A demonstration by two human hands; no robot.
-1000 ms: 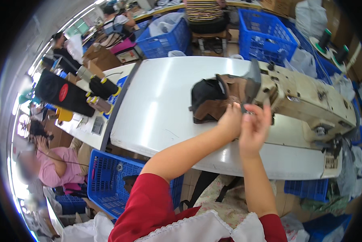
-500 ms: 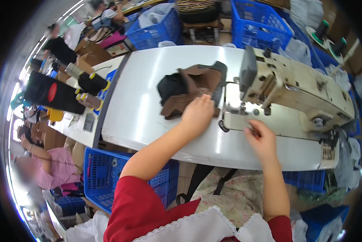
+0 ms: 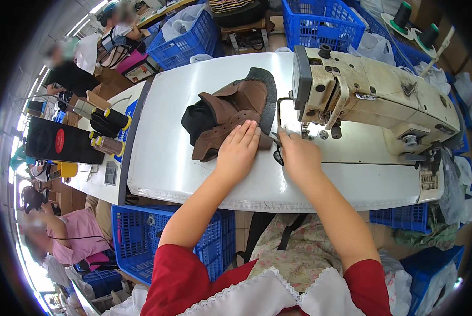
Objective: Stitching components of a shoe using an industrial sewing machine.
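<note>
- A person in red sleeves sits at a white worktop (image 3: pixel 194 168), seen from above.
- A brown leather piece (image 3: pixel 235 113) with black trim lies on the worktop, left of a cream sewing machine (image 3: pixel 383 97).
- The left hand (image 3: pixel 238 150) lies flat on the near edge of the leather piece, fingers spread and straight, palm down. It presses and does not pinch.
- The right hand (image 3: pixel 298 158) rests on the worktop just right of the leather piece, near the needle area of the sewing machine. Its fingers curl around a small dark tool (image 3: pixel 277 139), possibly snips; how tight the grip is cannot be told.
- The two hands sit close together, with a narrow gap between them.
- The leather piece's far end, with the black trim, curves up beside the head of the sewing machine.
- Open worktop lies left of the leather piece and in front of both hands, up to the near edge.
- The sewing machine fills the right half of the worktop.
- Blue crates (image 3: pixel 320 21) stand beyond the far edge, and another blue crate (image 3: pixel 141 242) sits below the near edge, at the person's left.
- Thread spools (image 3: pixel 109 131) stand on a side table to the left.
- Another person in pink (image 3: pixel 72 237) sits at lower left, well apart.
</note>
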